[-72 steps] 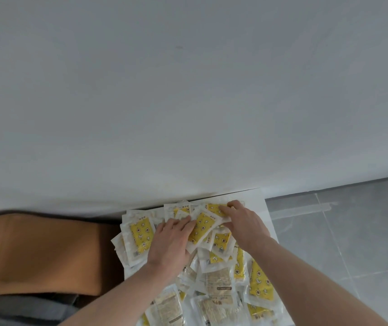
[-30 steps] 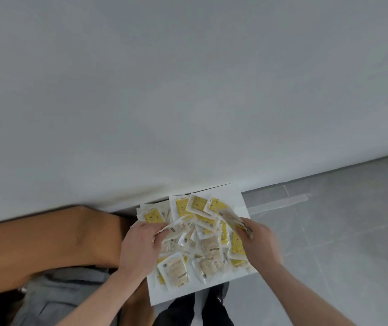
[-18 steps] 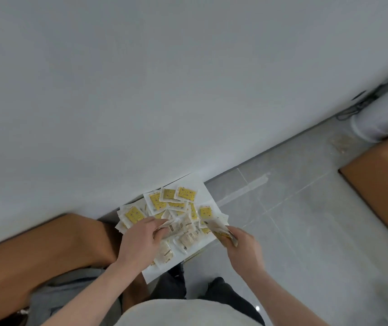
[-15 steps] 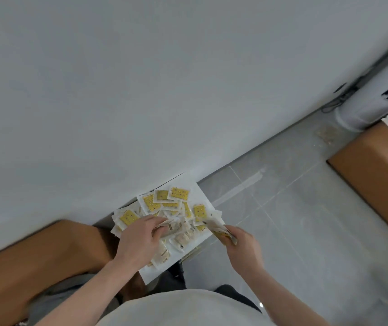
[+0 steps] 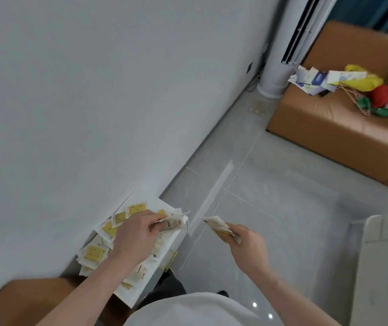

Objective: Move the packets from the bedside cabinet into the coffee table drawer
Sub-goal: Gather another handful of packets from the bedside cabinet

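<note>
Left hand: the left hand (image 5: 134, 234) lies over the pile on the cabinet, fingers curled, pinching a few pale packets (image 5: 173, 224) near the cabinet's right edge.
Right hand: the right hand (image 5: 247, 243) is out over the grey tiled floor (image 5: 270, 208), apart from the cabinet, fingers closed round a small bunch of pale and yellow packets (image 5: 218, 228) that sticks out toward the upper left.
Packets on cabinet: a loose heap of small white-edged sachets with yellow printed faces (image 5: 115, 228) covers the top of the white bedside cabinet (image 5: 157, 202); several overlap and some hang past its wall-side edge.
Cabinet: it stands against the pale grey wall (image 5: 94, 90), with a gold handle (image 5: 170, 261) on its front.
Surroundings: a brown leather sofa (image 5: 329, 118) stands across the floor with papers and a yellow, red and green toy (image 5: 374, 90) on its seat; a white tower air conditioner (image 5: 282, 48) stands in the corner beside it.
Person: a white shirt (image 5: 188, 309) shows at the bottom edge.
</note>
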### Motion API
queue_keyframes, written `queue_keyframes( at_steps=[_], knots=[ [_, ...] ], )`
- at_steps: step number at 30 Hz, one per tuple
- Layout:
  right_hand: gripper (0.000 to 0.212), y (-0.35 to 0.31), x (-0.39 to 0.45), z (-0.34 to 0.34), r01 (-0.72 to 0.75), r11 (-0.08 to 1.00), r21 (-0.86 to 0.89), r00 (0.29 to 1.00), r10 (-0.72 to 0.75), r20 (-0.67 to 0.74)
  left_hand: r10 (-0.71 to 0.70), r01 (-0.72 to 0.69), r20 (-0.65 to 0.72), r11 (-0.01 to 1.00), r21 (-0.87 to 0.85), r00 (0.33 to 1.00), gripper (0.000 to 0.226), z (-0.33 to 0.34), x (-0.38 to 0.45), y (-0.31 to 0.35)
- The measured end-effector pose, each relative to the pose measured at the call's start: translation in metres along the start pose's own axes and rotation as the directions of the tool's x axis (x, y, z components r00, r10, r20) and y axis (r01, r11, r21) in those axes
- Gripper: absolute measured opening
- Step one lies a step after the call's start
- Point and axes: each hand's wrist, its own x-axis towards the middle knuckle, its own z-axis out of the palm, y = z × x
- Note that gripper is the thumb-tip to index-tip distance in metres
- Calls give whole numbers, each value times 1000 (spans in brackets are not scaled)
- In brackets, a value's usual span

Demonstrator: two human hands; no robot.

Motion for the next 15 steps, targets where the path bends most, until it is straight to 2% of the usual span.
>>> queue_keyframes(
  at_steps=[3,7,9,11,13,15],
  knots=[
    [14,25,-21,-24,-94,994,55,994,97,-53,73,-73,39,997,-5,997,19,13,8,37],
    [18,51,-55,-49,-233,965,123,957,250,-145,202,-204,158,979,-7,967,16,28,18,85],
    [32,59,-71,-56,-298,933,201,925,335,-181,269,-273,215,962,-13,939,14,33,27,106],
    [35,62,-87,-60,-359,897,257,878,418,-232,362,-374,277,927,-9,890,15,41,36,124],
    [13,61,-105,-62,-423,850,315,818,508,-272,461,-490,356,872,-12,813,17,51,44,142],
    [28,62,-125,-60,-443,817,368,758,561,-334,534,-583,424,812,-16,732,16,61,46,160]
  ],
)
